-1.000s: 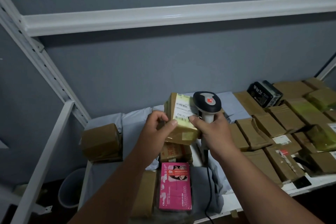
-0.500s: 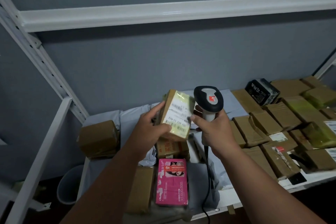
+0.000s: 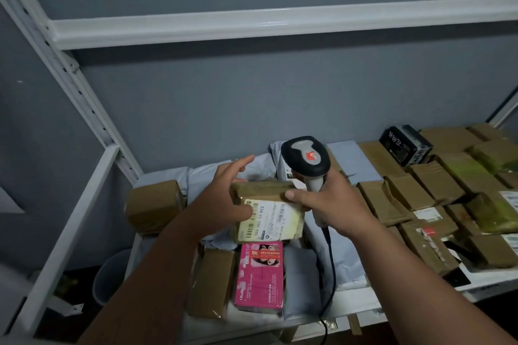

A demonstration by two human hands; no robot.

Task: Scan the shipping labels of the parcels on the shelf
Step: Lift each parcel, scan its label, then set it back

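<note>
A small brown taped parcel [image 3: 263,190] with a white shipping label [image 3: 269,220] facing up lies low over the shelf's left pile. My left hand [image 3: 224,196] holds its left end, thumb on the label, fingers stretched over the top. My right hand [image 3: 333,204] grips the handle of a black and grey barcode scanner [image 3: 307,158], its thumb touching the parcel's right top edge. The scanner's head stands upright above the parcel. Its black cable [image 3: 329,274] hangs down past the shelf front.
A pink packet [image 3: 259,274] and brown boxes [image 3: 210,283] lie on grey mailer bags [image 3: 302,274] below the hands. Several brown parcels [image 3: 420,185] and a black box [image 3: 405,144] cover the white shelf [image 3: 490,280] to the right. A brown box [image 3: 152,204] sits left. A bin [image 3: 109,277] stands below.
The parcel has come down from upright at scanner height to lying flat with its label up. My left hand lowered with it; the scanner stayed upright.
</note>
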